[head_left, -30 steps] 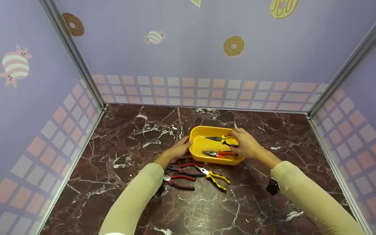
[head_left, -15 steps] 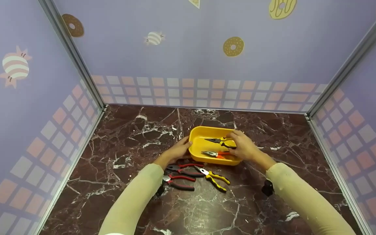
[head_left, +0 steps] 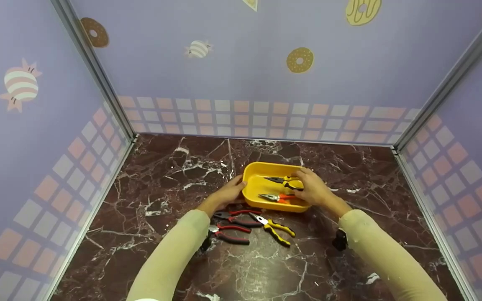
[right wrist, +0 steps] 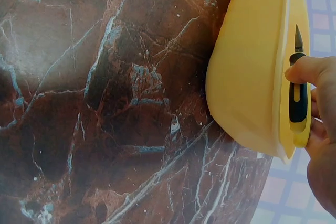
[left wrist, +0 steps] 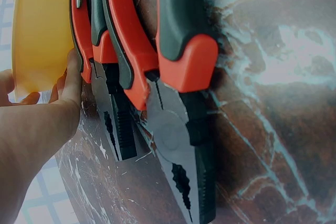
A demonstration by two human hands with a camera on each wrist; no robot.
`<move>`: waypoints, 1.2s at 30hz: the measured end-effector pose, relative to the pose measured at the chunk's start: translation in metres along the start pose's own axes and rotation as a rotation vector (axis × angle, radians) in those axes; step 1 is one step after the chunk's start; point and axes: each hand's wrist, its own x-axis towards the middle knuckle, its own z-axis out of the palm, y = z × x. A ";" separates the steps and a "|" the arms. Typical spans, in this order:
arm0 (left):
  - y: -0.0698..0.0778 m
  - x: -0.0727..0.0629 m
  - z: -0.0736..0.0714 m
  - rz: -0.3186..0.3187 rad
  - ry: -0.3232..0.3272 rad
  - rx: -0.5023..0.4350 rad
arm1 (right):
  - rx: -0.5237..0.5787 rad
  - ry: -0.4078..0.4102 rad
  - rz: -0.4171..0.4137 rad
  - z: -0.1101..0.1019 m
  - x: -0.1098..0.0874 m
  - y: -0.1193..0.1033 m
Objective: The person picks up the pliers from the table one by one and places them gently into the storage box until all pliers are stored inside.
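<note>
Pinching fingers: left hand, one tray; right hand, one of five pliers.

Tub: on desk, approx. mid; back panel behind, apart from it
In tub, rear: rear pliers — nose L, handles twd R end
In tub, front: front pliers, nose L, nr front wall
L hand: at tub's L end
R hand: at tub's R end, on rear pliers' handles
Before tub, L: far pair, handles R; near pair in front of it, likewise
Before tub, R: angled pair — nose at far pair's handle ends, handles front-R
Sides: L panel, R panel, well apart from tub
</note>
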 end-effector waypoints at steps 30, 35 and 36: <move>0.001 0.000 -0.002 0.004 -0.016 0.031 | -0.009 -0.024 0.022 0.019 -0.002 0.008; 0.000 0.001 -0.003 -0.002 -0.013 0.022 | -0.014 -0.037 0.013 0.020 -0.001 0.008; -0.001 0.001 -0.003 -0.001 -0.011 0.017 | -0.017 -0.043 0.015 0.021 -0.001 0.007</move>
